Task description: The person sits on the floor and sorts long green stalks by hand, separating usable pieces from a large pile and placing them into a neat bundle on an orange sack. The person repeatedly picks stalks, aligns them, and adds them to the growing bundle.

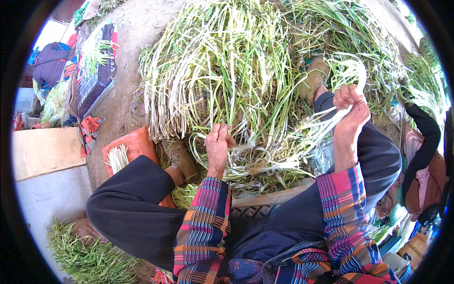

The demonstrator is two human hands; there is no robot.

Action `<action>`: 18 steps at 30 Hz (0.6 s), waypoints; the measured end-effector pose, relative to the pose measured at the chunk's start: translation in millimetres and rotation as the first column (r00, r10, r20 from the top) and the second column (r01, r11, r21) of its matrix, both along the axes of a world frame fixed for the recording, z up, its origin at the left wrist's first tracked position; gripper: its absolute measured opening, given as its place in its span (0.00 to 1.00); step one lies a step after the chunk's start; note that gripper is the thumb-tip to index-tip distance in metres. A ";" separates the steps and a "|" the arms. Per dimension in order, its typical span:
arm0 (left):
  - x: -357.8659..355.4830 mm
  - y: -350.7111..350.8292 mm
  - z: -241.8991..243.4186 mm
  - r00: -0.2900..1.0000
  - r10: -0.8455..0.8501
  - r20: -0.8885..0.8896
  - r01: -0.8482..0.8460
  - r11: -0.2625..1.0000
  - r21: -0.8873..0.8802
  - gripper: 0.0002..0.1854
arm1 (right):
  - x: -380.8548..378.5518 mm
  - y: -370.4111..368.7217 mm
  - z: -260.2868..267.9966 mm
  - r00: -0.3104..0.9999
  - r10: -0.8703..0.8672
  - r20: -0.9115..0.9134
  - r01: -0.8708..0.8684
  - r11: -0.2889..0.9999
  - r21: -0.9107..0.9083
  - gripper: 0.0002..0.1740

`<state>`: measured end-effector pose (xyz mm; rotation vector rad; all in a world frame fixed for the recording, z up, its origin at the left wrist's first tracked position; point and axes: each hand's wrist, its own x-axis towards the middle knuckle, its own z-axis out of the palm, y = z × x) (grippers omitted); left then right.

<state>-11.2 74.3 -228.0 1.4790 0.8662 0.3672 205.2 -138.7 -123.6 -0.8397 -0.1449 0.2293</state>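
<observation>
A large heap of long green stalks with pale lower ends (220,71) lies before me between my feet. My right hand (351,106) is closed around a small bunch of pale stalks (356,69), raised near my right knee, its green tips curling over above the fingers and pale ends trailing down to the left. Over the near edge of the heap is my left hand (218,142), fingers curled, with a thin pale strip at its fingertips, blurred. Loose peeled leaves (283,165) lie below and between both hands.
An orange sack (142,142) with a bundle of white stalks (117,159) on it lies by my left knee. More greens are heaped at upper right and lower left. A wooden board (46,151) stands at far left. At the right edge sits another person (425,170).
</observation>
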 end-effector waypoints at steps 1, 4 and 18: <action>3.4 6.4 -7.2 0.998 0.013 -0.065 -0.005 0.993 0.116 0.07 | 0.5 0.1 -0.2 1.000 0.019 0.006 -0.019 0.999 0.046 0.08; 13.0 22.9 -24.3 0.998 0.033 -0.058 -0.006 0.912 0.409 0.05 | -6.9 9.7 -10.9 1.000 -0.022 0.009 0.022 0.999 -0.048 0.05; 33.5 1.8 -14.7 0.986 0.033 -0.164 0.018 0.954 0.300 0.08 | -44.8 44.9 -28.3 0.882 0.365 -0.298 -0.372 0.927 0.034 0.07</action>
